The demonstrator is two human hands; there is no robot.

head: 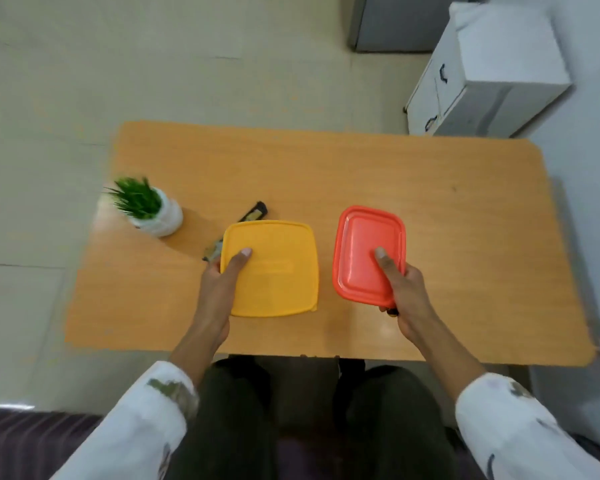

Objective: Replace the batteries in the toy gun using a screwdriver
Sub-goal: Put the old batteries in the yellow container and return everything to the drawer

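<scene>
Toy gun parts, dark and blurred [253, 213], are lying on the orange wooden bench [430, 209] behind a square yellow plastic lid [278, 271], which is being gripped by the left hand [219, 289]; a red rectangular plastic lid [364, 244] is being clasped by the right hand [407, 292].

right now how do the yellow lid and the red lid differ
The yellow lid is larger and nearly square; the red lid is smaller and more oblong. The yellow lid looks fairly flat on top, while the red lid has a raised stepped border. The yellow lid is held by the left hand, the red lid by the right hand, and the yellow one partly hides a dark object behind it. Both have rounded corners and a thumb on top.
</scene>
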